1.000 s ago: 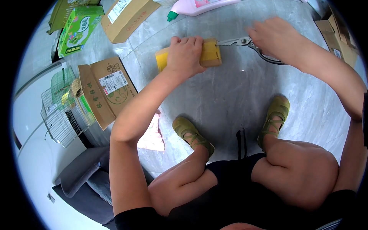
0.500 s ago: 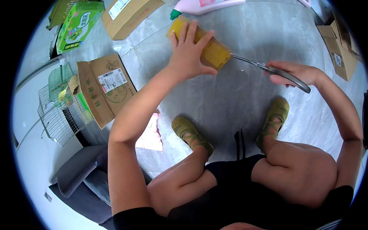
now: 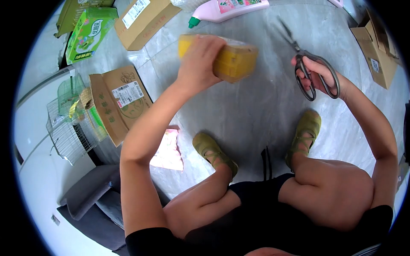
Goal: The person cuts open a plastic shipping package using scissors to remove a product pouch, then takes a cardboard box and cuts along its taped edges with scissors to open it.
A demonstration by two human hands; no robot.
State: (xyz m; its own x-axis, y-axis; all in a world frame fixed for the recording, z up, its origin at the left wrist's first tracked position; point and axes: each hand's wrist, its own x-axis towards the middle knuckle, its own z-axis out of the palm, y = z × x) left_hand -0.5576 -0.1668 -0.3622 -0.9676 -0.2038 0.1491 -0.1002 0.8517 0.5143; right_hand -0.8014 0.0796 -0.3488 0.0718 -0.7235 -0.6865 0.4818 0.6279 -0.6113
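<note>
My left hand (image 3: 200, 64) grips a small cardboard box wrapped in yellow tape (image 3: 235, 62), its fingers over the top and side. The box is blurred by motion, with one end turned to the right. Right of it, my right hand (image 3: 314, 74) holds dark-handled scissors (image 3: 295, 46), fingers around the handles. Their blades point up and to the left, slightly apart and blurred, and do not touch the box.
A pink bottle (image 3: 226, 10) with a green cap lies beyond the box. Cardboard boxes (image 3: 145, 21) (image 3: 124, 100) and a green carton (image 3: 90, 35) stand left, near a wire cage (image 3: 68, 130). An open carton (image 3: 373, 53) is at right.
The scissors' tips have left the yellow-taped box's end and swung upward. My left hand, spread on the box half a second ago, now grips it, and the box has turned.
</note>
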